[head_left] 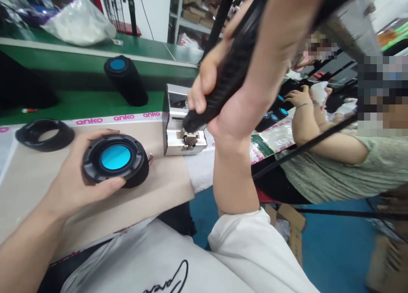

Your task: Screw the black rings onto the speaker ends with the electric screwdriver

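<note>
Left hand point(73, 178) is curled around a round speaker point(115, 157), fingers behind it and thumb across its lower edge, holding it firmly off the cardboard. Its face points up at me: a black ribbed ring with small screw holes around a bright blue disc, and a deep black body behind. A thin red and white wire point(150, 159) pokes out at its side.

Right hand point(229, 119) is closed tight around a black ribbed tool handle point(231, 80), and the handle's dark tip sits right at a shiny metal box point(172, 102), just above its small latch point(191, 142). I can't tell if the tip is touching the latch. That box stands between my hands, with the speaker just left of it.

Past my left hand, a black rubber ring point(28, 133) lies on the cardboard sheet point(172, 187). Beyond my hands, pink "anko" lettering repeats along a white strip point(91, 121), and another black speaker point(127, 87) with a blue top stands upright on a green bench point(79, 59). To my right, a co-worker's hand point(301, 97) is near a row of blue-topped speakers point(270, 119). Below my hands is my white shirt point(236, 238), its black script too cut off to read.
</note>
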Demonstrator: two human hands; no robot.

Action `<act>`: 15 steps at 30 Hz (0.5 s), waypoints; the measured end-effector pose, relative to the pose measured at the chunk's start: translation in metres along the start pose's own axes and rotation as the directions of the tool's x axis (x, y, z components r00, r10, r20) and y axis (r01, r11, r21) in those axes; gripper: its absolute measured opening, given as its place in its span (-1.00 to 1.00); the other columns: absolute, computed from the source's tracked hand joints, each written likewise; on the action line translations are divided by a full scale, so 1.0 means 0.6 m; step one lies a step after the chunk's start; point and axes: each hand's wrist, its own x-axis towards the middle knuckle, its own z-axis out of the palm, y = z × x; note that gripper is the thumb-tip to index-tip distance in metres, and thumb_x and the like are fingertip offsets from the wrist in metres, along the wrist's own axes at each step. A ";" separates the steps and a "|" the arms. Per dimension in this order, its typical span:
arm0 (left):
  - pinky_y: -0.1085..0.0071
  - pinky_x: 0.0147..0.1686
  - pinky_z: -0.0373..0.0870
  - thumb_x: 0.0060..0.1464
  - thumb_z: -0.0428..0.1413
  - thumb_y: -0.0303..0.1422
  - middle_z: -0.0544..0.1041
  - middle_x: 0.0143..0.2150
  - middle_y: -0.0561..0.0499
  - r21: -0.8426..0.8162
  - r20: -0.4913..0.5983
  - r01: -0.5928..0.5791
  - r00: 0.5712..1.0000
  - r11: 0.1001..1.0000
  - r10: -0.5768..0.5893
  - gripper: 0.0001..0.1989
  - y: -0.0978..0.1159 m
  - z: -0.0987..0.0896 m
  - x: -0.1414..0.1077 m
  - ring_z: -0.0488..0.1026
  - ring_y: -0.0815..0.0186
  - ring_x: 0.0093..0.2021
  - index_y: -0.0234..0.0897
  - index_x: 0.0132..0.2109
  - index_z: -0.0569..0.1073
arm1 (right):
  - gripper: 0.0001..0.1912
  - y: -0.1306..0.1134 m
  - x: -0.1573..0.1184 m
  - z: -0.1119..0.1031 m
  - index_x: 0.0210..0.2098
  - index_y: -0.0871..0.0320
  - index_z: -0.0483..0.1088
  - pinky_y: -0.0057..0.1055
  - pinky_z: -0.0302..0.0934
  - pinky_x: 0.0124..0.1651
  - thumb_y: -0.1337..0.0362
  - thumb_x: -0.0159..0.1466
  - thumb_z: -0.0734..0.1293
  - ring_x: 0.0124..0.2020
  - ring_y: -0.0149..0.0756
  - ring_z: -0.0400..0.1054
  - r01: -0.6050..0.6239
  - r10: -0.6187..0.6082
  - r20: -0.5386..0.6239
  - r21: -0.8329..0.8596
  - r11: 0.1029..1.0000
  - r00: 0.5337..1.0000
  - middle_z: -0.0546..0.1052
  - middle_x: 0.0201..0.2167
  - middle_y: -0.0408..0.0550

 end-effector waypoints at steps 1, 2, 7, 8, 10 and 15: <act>-0.14 0.23 0.43 -0.04 0.45 -0.14 0.54 0.28 -0.22 -0.021 0.012 -0.004 1.000 1.000 0.005 -0.22 -0.001 0.005 0.003 0.52 -0.24 0.24 -0.11 0.31 0.41 | -0.53 0.021 0.000 -0.021 -0.20 -0.02 0.28 -0.46 0.13 -0.62 -0.29 0.45 0.33 -0.68 -0.47 0.18 0.053 -0.053 0.014 0.030 0.998 0.998 0.27 -0.60 -0.33; -0.12 0.21 0.44 -0.04 0.46 -0.14 0.54 0.27 -0.23 -0.044 0.030 -0.007 1.000 0.999 0.008 -0.21 -0.001 0.010 0.006 0.53 -0.24 0.23 -0.10 0.31 0.40 | -0.45 0.042 -0.001 -0.037 -0.22 -0.01 0.26 -0.45 0.09 -0.65 -0.33 0.38 0.41 -0.70 -0.49 0.18 0.089 -0.090 0.013 0.048 0.995 0.996 0.28 -0.62 -0.36; -0.01 0.17 0.49 -0.01 0.47 -0.17 0.54 0.27 -0.22 -0.109 0.134 0.000 0.991 0.994 0.015 -0.21 0.005 0.036 0.020 0.56 -0.17 0.22 -0.08 0.32 0.36 | -0.37 0.094 -0.018 -0.049 -0.24 0.03 0.28 -0.41 0.02 -0.68 -0.36 0.28 0.51 -0.71 -0.46 0.18 0.025 -0.016 -0.122 0.079 0.997 0.992 0.33 -0.64 -0.37; 0.00 0.17 0.49 0.00 0.47 -0.18 0.54 0.28 -0.22 -0.113 0.142 -0.004 0.990 0.994 0.020 -0.21 0.006 0.039 0.023 0.56 -0.16 0.22 -0.08 0.32 0.35 | -0.37 0.095 -0.020 -0.046 -0.23 0.02 0.28 -0.42 0.03 -0.68 -0.35 0.27 0.52 -0.71 -0.45 0.18 0.012 -0.001 -0.112 0.096 0.995 0.994 0.33 -0.64 -0.37; 0.04 0.16 0.50 0.01 0.47 -0.17 0.54 0.27 -0.20 -0.121 0.141 -0.018 0.989 0.992 0.035 -0.22 0.007 0.044 0.026 0.57 -0.13 0.20 -0.09 0.32 0.36 | -0.35 0.095 -0.024 -0.045 -0.23 0.02 0.29 -0.43 0.04 -0.69 -0.36 0.23 0.54 -0.71 -0.44 0.18 -0.022 0.032 -0.088 0.106 0.994 0.996 0.32 -0.64 -0.37; 0.11 0.14 0.51 0.02 0.47 -0.10 0.54 0.26 -0.17 -0.100 0.106 -0.044 0.993 0.994 0.055 -0.22 0.006 0.049 0.027 0.57 -0.07 0.18 -0.10 0.31 0.37 | -0.31 0.084 -0.028 -0.058 -0.27 0.02 0.30 -0.46 0.05 -0.75 -0.41 0.16 0.56 -0.74 -0.45 0.20 -0.102 0.107 -0.024 0.156 0.983 0.994 0.37 -0.65 -0.35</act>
